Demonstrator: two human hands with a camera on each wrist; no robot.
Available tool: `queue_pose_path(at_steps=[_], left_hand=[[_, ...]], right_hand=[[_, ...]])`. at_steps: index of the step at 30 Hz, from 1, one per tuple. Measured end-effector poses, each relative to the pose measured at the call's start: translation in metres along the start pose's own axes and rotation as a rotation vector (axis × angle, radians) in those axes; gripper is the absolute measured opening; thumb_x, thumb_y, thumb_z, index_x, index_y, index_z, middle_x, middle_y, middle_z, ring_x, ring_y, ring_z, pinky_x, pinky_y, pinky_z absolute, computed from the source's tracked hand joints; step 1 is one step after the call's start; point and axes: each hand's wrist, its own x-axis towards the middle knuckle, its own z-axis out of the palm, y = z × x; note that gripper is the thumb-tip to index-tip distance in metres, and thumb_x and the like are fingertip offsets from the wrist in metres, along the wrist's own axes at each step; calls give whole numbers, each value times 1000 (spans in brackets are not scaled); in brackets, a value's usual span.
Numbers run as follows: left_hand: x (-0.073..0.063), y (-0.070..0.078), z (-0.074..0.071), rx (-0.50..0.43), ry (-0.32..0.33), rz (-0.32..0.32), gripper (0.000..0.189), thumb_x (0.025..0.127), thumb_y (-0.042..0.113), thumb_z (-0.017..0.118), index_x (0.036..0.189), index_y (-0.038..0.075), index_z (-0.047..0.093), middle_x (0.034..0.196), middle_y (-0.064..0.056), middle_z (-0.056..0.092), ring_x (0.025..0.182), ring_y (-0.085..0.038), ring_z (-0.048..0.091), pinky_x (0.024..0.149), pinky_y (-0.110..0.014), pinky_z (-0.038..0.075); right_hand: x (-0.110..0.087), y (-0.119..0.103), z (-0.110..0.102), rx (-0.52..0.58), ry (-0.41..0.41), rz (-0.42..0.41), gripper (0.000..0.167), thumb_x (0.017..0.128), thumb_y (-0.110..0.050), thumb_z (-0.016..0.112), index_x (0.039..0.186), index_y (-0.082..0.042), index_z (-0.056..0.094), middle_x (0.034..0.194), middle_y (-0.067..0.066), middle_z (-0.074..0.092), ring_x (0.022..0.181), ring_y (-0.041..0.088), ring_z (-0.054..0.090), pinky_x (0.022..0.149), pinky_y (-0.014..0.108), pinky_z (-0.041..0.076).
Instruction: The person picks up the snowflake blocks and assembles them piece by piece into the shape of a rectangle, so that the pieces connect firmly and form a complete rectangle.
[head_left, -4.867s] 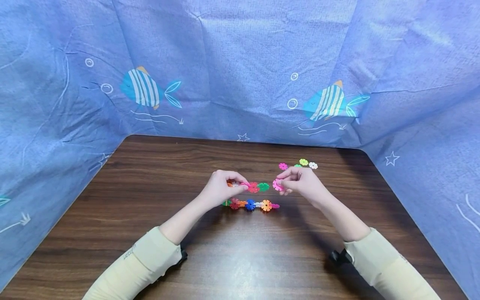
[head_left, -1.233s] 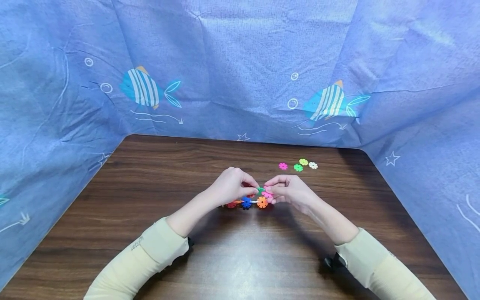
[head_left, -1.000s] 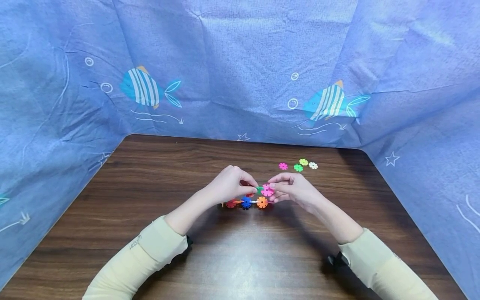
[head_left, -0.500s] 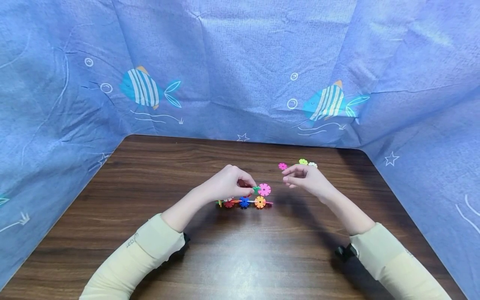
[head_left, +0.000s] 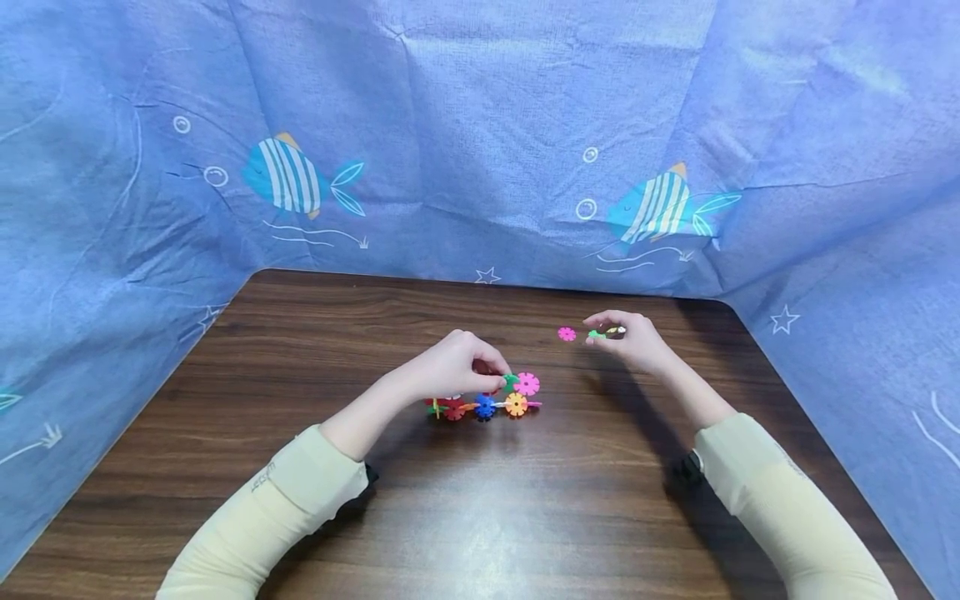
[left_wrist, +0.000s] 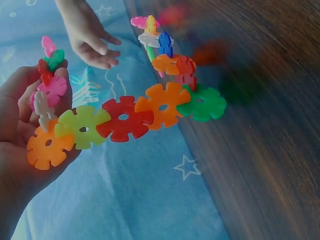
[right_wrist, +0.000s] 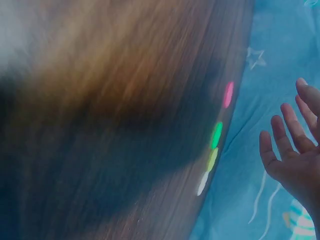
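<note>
My left hand (head_left: 453, 367) pinches a chain of interlocking plastic snowflake discs between thumb and fingers, close to its green disc (head_left: 511, 382). A pink disc (head_left: 527, 383) sits at that free end. In the left wrist view the chain bends in a U: orange, yellow-green, red and orange discs (left_wrist: 163, 106) lead to a green disc (left_wrist: 201, 103), and its other arm runs back with a blue disc (left_wrist: 165, 45). My right hand (head_left: 636, 343) holds nothing, fingers apart, over loose discs at the back right. Of these, a pink disc (head_left: 567, 334) and a green disc (head_left: 596, 335) show best.
A yellow disc (right_wrist: 213, 160) and a white disc (right_wrist: 202, 183) lie beside the green one, partly covered by the right hand in the head view. The brown wooden table (head_left: 480, 500) ends at a blue fish-print cloth (head_left: 480, 125) hanging behind and at both sides.
The right hand has joined the pink disc to the chain's green end, let go of it, and moved back and right to the loose discs. The left hand keeps its pinch, shifting slightly left.
</note>
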Motion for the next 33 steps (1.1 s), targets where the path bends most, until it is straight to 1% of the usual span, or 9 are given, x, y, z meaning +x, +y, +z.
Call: queue_pose_path(at_steps=[3,5,8,11,16,20,25,29,33], left_hand=[[0,0,-1,-8,-3,-3,10,87,15,66,91,11,75,78,9,69,63,-2,57,63,-21,50],[0,-1,-1,-11,-5,-9,10,87,16,66,90,13,75,78,9,69,64,-2,57,63,-21,50],[0,0,-2,-17,-8,-17,9,87,16,67,91,13,75,79,10,69,64,-3,57,63,-21,50],[0,0,-2,-21,-10,-22,9,87,16,67,91,13,75,79,11,69,65,-3,57,64,-21,50],[-2,0,-3,-26,-7,-21,10,87,16,67,92,12,75,81,10,69,67,-3,58,66,-21,51],[-2,0,-3,-26,1,-25,10,87,16,67,92,13,75,82,10,70,67,-3,58,67,-21,51],[-3,0,-3,-27,-1,-28,11,87,17,67,93,11,75,83,10,70,68,-3,58,67,-21,50],[-4,0,-3,-21,0,-37,10,87,17,67,92,13,75,81,11,69,67,-3,57,66,-21,50],[-5,-1,-4,-18,-1,-38,9,88,17,66,91,14,75,81,11,69,66,-2,57,65,-21,50]], right_hand=[[7,10,2,-15,4,-11,37,81,-20,75,113,-5,66,107,18,67,98,34,62,78,35,52],[12,16,4,-36,-2,-24,39,80,-20,76,114,-6,65,111,17,66,100,33,61,80,40,51],[20,24,8,-70,-29,-54,42,81,-18,76,118,-4,63,115,18,64,104,34,59,86,49,47],[28,30,13,-97,-62,-70,47,81,-15,75,123,-1,59,117,22,62,108,36,57,91,53,44],[38,32,22,-170,-137,-72,50,82,-14,74,126,0,56,117,22,60,111,37,54,95,51,41],[45,32,29,-211,-176,-81,49,83,-17,73,126,0,57,116,20,61,109,34,55,94,49,42],[50,34,35,-256,-181,-80,43,84,-19,72,121,0,61,114,21,60,106,34,55,93,48,42],[52,38,38,-322,-169,-106,36,83,-20,72,113,-2,67,112,22,59,107,36,54,95,49,40],[54,40,41,-329,-143,-133,28,81,-17,74,103,-1,70,106,20,61,104,36,55,94,48,40]])
